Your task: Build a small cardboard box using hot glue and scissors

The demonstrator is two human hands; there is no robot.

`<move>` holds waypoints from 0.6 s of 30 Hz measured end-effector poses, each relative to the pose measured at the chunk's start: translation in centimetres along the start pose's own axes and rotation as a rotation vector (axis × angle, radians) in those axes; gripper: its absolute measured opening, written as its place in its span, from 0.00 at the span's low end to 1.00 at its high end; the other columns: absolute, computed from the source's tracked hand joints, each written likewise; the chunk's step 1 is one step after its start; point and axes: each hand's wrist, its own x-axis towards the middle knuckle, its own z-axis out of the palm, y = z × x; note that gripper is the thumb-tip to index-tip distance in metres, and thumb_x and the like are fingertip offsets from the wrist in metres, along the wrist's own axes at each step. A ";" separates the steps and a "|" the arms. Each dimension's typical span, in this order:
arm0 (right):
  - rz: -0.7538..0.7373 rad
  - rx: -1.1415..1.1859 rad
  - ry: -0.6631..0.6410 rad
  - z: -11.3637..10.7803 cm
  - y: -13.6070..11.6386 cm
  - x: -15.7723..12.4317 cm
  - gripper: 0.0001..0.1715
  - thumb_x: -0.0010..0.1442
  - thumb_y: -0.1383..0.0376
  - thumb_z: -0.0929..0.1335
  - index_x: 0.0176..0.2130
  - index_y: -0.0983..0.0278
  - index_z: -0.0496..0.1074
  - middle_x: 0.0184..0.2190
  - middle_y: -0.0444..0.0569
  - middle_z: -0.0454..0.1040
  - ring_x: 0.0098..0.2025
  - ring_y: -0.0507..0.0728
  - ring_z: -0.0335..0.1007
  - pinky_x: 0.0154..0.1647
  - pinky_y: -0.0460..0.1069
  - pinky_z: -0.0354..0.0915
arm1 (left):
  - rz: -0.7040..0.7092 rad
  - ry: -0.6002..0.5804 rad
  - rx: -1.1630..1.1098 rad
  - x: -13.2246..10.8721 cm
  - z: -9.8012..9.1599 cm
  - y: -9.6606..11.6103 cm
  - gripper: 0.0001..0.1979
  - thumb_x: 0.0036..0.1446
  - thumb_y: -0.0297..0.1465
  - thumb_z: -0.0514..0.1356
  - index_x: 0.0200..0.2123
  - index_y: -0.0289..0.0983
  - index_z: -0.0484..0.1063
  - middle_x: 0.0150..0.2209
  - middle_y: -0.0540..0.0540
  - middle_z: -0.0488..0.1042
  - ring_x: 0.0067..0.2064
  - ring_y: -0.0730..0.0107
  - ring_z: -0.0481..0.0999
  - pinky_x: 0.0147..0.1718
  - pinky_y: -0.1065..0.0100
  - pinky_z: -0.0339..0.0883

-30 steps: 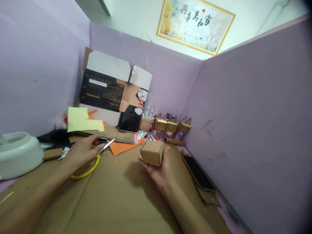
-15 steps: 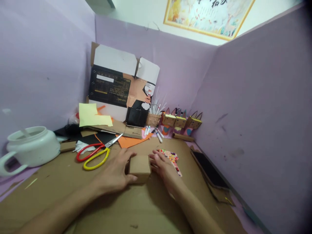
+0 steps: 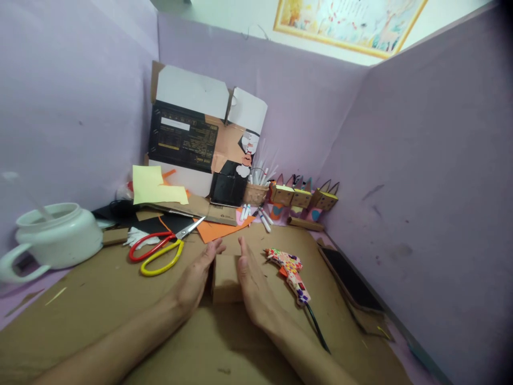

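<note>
While a white pot (image 3: 60, 243) at far left holds a pale rod (image 3: 34, 198) that leans above its rim, a brown basket (image 3: 256, 194) farther right holds a bunch of white sticks (image 3: 261, 175). Between these, but nearer, the small cardboard box (image 3: 226, 278) stands on the cardboard sheet (image 3: 172, 353) between two palms; its contents cannot be told. The left hand (image 3: 194, 278) has straight fingers, close together, along the box's left side; the right hand (image 3: 256, 291) has them likewise, hiding the right side.

The sheet's left edge runs past the pot, and open room lies below the scissors (image 3: 160, 252). A narrow strip parts the right hand from the glue gun (image 3: 290, 272); more room stretches to a dark flat device (image 3: 352, 280) near the right wall (image 3: 433, 176).

Half a second ago the left fingers curved around the box; they have straightened. The glue gun, then partly hidden by the right hand, now shows whole.
</note>
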 end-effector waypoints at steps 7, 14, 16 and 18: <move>-0.040 -0.207 -0.040 1.7 0.0 0.5 0.47 0.59 0.42 0.56 0.65 0.69 0.45 0.68 0.52 0.39 0.69 0.60 0.30 0.67 0.59 0.31 | 0.117 -0.002 0.230 0.8 -1.1 -1.4 0.31 0.61 0.45 0.47 0.62 0.33 0.52 0.64 0.39 0.54 0.66 0.64 0.49 0.63 0.63 0.40; -0.026 0.230 -0.067 0.3 1.0 0.9 0.41 0.57 0.40 0.57 0.62 0.57 0.55 0.66 0.44 0.47 0.68 0.55 0.37 0.67 0.57 0.32 | 0.221 -0.111 0.632 -0.1 -1.3 0.0 0.47 0.40 0.42 0.65 0.62 0.35 0.50 0.61 0.36 0.58 0.62 0.48 0.57 0.59 0.54 0.51; -0.008 0.433 -0.071 0.0 1.5 1.2 0.36 0.57 0.42 0.59 0.59 0.55 0.61 0.65 0.42 0.52 0.68 0.54 0.39 0.67 0.55 0.31 | 0.285 -0.163 0.762 -0.6 -1.2 0.7 0.47 0.35 0.34 0.67 0.60 0.36 0.54 0.60 0.38 0.59 0.60 0.49 0.59 0.58 0.55 0.53; 0.025 0.594 -0.062 -0.3 1.7 1.4 0.32 0.57 0.44 0.61 0.56 0.54 0.65 0.64 0.42 0.55 0.67 0.54 0.41 0.67 0.54 0.32 | 0.294 -0.166 0.843 -1.0 -1.1 1.5 0.41 0.35 0.30 0.67 0.56 0.37 0.60 0.57 0.40 0.62 0.57 0.51 0.62 0.57 0.55 0.56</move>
